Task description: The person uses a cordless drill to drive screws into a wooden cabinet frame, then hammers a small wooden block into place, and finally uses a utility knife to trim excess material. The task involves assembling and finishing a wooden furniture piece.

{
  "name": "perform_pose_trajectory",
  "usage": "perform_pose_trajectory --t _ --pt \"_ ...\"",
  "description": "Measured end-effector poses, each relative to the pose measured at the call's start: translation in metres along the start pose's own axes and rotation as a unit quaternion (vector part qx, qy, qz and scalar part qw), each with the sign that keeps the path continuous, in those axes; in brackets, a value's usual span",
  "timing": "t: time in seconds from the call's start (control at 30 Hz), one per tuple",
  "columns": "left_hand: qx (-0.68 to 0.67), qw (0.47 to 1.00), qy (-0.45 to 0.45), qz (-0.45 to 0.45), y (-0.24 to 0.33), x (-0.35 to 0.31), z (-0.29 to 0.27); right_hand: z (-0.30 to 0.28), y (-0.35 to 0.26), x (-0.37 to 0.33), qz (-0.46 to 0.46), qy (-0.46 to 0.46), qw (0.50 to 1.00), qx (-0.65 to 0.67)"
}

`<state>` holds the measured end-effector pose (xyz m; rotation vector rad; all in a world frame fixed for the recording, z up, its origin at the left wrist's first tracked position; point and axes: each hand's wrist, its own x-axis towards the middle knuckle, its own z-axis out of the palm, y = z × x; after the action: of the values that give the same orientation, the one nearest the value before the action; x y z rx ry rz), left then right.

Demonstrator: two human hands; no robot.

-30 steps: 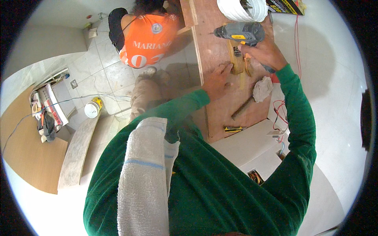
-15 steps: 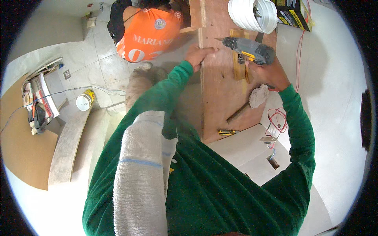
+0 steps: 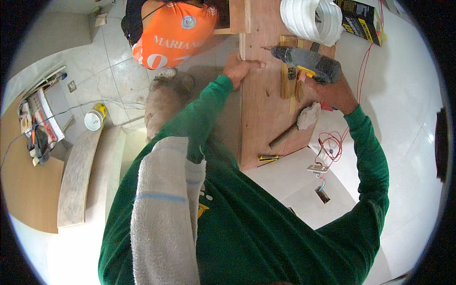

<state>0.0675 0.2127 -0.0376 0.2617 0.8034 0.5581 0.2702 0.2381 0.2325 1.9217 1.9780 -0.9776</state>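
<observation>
My right hand (image 3: 330, 90) is wrapped around the handle of a grey and black cordless drill (image 3: 308, 62) with yellow accents. Its thin bit points left, over the far part of a reddish plywood panel (image 3: 261, 114). At the panel's left edge, my left hand (image 3: 237, 70) grips the wood, one finger stretched across the top face. I cannot tell whether the bit touches the wood. Under and beside the drill lie narrow wooden strips (image 3: 287, 85). A hammer-like tool with a dark handle (image 3: 283, 136) and a pale, cloth-like head (image 3: 308, 116) rests nearer me, with a yellow utility knife (image 3: 269, 157).
A white bucket (image 3: 306, 21) and a black and yellow box (image 3: 362, 21) stand at the far end. Red wires (image 3: 331, 145) hang near an open wall box (image 3: 322, 194). Another person in an orange shirt (image 3: 175, 35) is at far left. A towel (image 3: 161, 209) hangs over my shoulder.
The view has shifted slightly. The drill's body has moved a little right and toward me, while its bit stays over the panel. My left hand keeps its place at the edge.
</observation>
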Motion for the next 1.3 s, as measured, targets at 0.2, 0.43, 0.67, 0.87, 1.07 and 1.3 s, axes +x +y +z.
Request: perform_pose_trajectory --t 0.2,0.43,0.67,0.87,1.07,1.3 --pt "0.007 0.998 -0.018 0.055 -0.009 0.004 -0.006 -0.004 -0.001 0.003 0.031 -0.013 0.997 0.066" --pt "0.018 0.998 -0.018 0.053 -0.01 0.001 -0.005 -0.007 -0.004 0.003 0.036 -0.018 0.999 0.03" --pt "0.006 0.998 -0.008 0.062 -0.013 0.004 -0.003 -0.013 -0.003 0.011 0.037 -0.029 0.997 0.057" --pt "0.022 0.997 0.002 0.08 -0.015 0.007 -0.005 -0.021 -0.009 0.019 -0.009 -0.03 0.999 0.027" --pt "0.131 0.987 0.007 0.092 -0.012 0.007 -0.008 -0.015 0.009 0.012 0.035 -0.066 0.989 -0.131" --pt "0.117 0.991 0.021 0.068 -0.012 0.004 -0.005 -0.018 0.017 0.015 0.047 -0.03 0.998 -0.036"
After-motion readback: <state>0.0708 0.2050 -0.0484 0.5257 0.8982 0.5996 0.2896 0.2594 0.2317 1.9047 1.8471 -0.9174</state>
